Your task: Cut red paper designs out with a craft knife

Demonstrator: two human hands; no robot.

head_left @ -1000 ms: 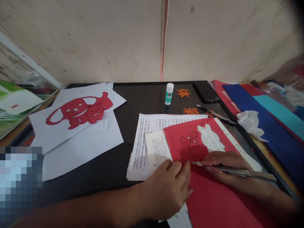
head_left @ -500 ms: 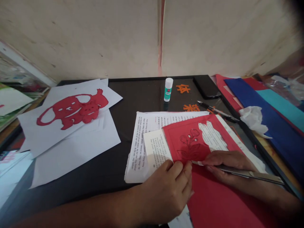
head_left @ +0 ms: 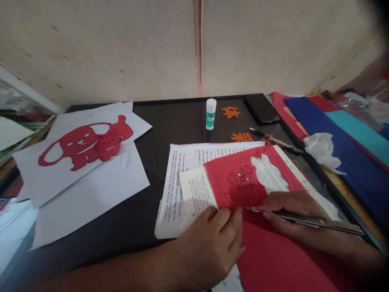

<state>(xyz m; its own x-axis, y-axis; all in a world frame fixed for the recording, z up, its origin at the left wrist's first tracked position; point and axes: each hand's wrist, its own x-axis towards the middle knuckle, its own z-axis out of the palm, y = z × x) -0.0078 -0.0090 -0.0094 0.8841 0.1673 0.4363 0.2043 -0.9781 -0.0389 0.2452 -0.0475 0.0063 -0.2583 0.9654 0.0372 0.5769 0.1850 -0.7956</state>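
Note:
A red paper (head_left: pixel 219 174) with a flower drawn on it and a cut-out opening lies over printed pages (head_left: pixel 174 186). Printed text shows through the opening. My right hand (head_left: pixel 294 215) is closed around a slim metal craft knife (head_left: pixel 322 223), its tip pointing left at the red paper just below the flower. Beside the tip, my left hand (head_left: pixel 212 243) has its fingers curled together at the paper's lower edge; whether they pinch it is hidden. More red paper (head_left: pixel 273 255) extends below both hands.
A glue stick (head_left: pixel 210 114) stands behind the pages. Near it are orange cut-out characters (head_left: pixel 231 112), a black phone (head_left: pixel 261 109) and a pen (head_left: pixel 275 140). White sheets with a red animal cut-out (head_left: pixel 80 146) lie left. Crumpled tissue (head_left: pixel 323 150) and coloured paper (head_left: pixel 313 121) lie right.
The view has shifted slightly, so most things sit a little further left. The knife tip has moved a little left relative to the red paper, closer to my left fingertips.

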